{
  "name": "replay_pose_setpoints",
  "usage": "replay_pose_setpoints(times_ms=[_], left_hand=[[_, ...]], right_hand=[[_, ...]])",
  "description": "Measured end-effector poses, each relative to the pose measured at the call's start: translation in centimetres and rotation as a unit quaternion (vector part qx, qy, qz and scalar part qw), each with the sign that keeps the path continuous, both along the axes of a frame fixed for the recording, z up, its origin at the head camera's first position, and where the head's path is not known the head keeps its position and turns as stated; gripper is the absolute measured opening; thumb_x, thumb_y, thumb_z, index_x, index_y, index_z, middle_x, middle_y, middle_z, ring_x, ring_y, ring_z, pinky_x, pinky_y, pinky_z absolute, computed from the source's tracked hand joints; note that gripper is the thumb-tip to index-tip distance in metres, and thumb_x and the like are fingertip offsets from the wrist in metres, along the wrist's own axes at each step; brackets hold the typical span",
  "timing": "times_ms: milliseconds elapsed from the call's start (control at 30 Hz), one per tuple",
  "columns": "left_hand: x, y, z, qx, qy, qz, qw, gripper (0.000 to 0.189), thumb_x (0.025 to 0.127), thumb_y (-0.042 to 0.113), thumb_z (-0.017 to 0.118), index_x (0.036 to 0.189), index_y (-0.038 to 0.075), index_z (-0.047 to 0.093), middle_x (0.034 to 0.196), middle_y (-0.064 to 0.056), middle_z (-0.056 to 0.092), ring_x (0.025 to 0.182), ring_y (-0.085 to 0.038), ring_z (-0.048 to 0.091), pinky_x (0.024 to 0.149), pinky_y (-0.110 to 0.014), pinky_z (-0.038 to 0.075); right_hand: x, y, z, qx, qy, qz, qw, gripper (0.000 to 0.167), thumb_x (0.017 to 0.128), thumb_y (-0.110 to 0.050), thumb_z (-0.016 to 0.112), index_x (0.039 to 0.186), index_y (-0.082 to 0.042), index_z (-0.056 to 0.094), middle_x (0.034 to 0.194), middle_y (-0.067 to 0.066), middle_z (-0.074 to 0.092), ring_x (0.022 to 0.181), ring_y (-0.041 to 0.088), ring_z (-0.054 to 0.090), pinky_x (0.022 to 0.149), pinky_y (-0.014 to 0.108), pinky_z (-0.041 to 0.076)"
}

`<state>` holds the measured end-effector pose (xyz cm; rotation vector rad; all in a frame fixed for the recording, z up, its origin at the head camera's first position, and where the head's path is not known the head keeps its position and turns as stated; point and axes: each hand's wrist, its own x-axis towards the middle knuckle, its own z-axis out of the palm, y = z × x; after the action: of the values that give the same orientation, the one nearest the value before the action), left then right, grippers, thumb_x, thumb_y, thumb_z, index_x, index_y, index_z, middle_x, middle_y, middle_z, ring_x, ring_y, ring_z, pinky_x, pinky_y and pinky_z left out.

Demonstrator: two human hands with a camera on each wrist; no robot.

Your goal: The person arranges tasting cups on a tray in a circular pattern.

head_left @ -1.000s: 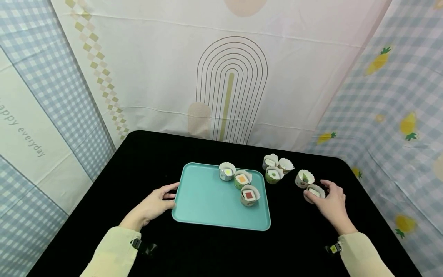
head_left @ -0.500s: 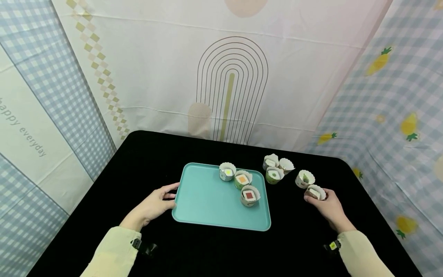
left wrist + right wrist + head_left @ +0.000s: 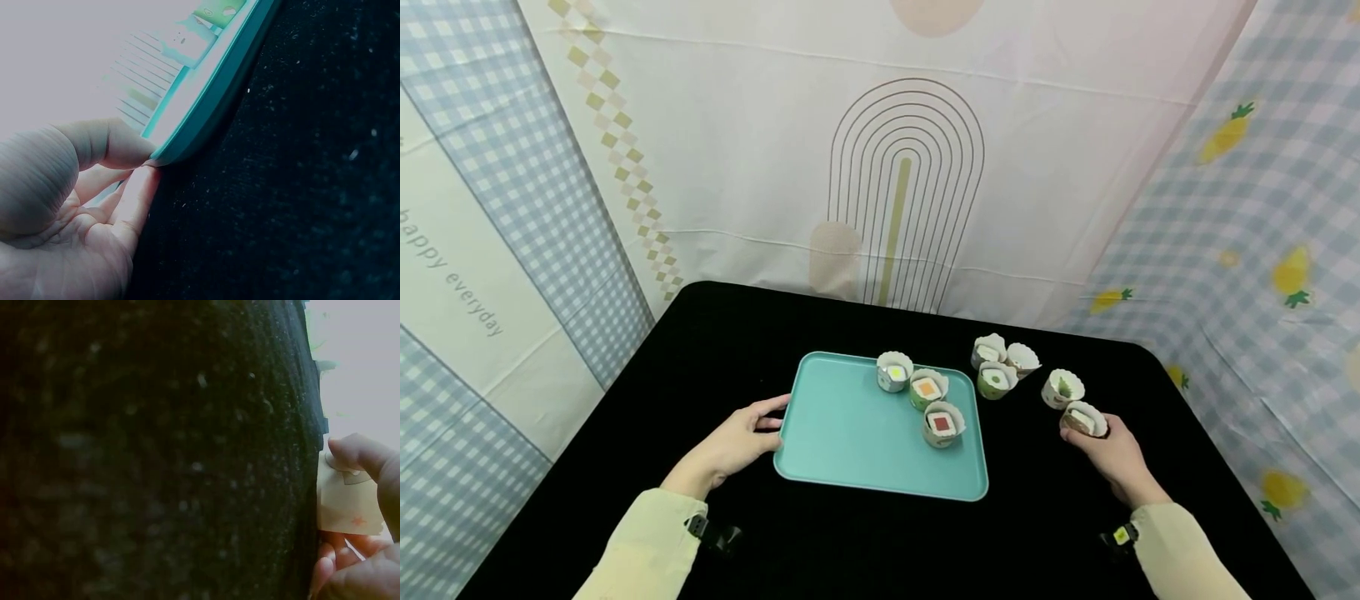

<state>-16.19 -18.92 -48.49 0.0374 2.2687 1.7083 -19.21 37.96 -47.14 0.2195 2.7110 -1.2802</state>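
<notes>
R hand (image 3: 1112, 454): thumb + fingers now gripping paper cup (image 3: 350, 505); spread wider 1 s ago.
Paper cup: approx 3 o'clock of tray (image 3: 850, 437); leaf cup (image 3: 1051, 397) beside it at 11.
L hand (image 3: 737, 442): pinching tray rim at 9, same as bef.

In the head view's lower centre, the tray (image 3: 850, 429) lies on the table (image 3: 737, 333), three cups (image 3: 928, 389) toward its upper right. Right of it stands a cup cluster (image 3: 996, 377); farther right, a single cup (image 3: 1062, 390) just behind the held cup (image 3: 1086, 419) in the right hand (image 3: 1116, 454).
</notes>
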Motion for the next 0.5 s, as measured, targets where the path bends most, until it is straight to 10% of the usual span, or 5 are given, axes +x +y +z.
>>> replay_pose_setpoints(times_ms=[500], left_hand=[[0.06,0.09,0.08,0.003,-0.003,0.003,1.0,0.07,0.085,0.003,0.062,0.148,0.024,0.041,0.128,-0.007,0.058,0.118,-0.023,0.053,0.095,-0.05,0.043]], right_hand=[[0.36,-0.25,0.2,0.017,0.02,-0.005,0.9996,0.082,0.091,-0.046,0.063,0.141,0.01,0.029,0.135,0.029,0.039,0.114,0.041,0.049,0.085,0.048,0.047]])
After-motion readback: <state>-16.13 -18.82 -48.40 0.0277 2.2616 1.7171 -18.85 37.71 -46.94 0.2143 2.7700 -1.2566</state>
